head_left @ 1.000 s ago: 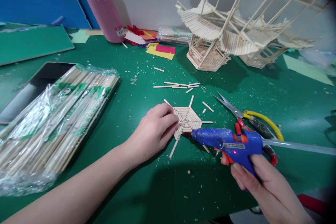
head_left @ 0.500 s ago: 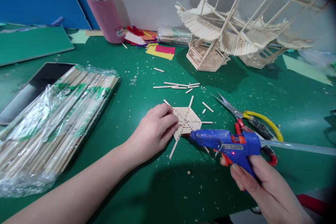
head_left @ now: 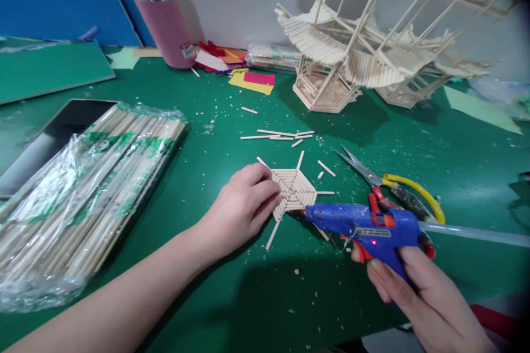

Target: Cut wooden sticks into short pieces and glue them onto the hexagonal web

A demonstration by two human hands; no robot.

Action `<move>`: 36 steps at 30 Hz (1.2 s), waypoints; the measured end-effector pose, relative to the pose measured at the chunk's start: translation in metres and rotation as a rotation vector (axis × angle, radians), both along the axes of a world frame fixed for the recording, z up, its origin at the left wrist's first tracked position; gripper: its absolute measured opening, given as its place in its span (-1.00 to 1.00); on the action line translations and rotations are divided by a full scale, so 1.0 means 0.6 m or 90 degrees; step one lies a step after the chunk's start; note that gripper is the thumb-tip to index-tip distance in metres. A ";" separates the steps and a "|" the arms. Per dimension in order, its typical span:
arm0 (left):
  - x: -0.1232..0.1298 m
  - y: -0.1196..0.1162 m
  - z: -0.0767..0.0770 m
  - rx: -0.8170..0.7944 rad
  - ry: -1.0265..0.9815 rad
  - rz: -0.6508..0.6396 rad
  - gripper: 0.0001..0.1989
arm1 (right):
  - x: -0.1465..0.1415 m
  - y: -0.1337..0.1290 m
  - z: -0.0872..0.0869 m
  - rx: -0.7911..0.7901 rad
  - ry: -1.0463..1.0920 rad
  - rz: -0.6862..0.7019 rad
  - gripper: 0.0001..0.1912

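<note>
"Taking the stick web (head_left: 296,190) as the clock's centre, where is your left hand (head_left: 246,201)?"

"At nine o'clock. Your fingers are bent, their tips on the web's near-left part. You hide the thumb, so I can't tell whether they pinch it."

"And the web itself?"

"It lies flat on the green table (head_left: 199,298), just ahead of you, with bare stick ends poking out around its rim."

"Your right hand (head_left: 422,292)?"

"Clenched around the handle of the blue glue gun (head_left: 351,223), at four o'clock. One finger is by the orange trigger; I can't tell if you are squeezing it. The nozzle points at the web's five o'clock edge, maybe touching, and a clear glue stick (head_left: 476,234) juts from the back."

"What surrounds you?"

"Loose sticks (head_left: 275,135) near twelve, scissors (head_left: 366,171) around three, the stick pavilion (head_left: 327,60) towards one, the pink bottle (head_left: 159,19) at eleven. The wrapped stick bundle (head_left: 97,187) lies well apart at nine, beyond your left hand."
</note>
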State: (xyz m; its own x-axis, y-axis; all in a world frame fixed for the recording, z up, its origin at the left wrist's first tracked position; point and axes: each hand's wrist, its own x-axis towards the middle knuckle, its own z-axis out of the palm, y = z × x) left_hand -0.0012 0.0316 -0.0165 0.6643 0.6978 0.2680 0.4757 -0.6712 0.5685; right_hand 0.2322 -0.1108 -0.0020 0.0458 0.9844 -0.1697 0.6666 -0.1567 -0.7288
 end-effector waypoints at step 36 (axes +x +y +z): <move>0.001 0.002 -0.004 0.013 0.000 0.001 -0.84 | -0.009 0.006 0.008 0.017 0.007 -0.065 -0.68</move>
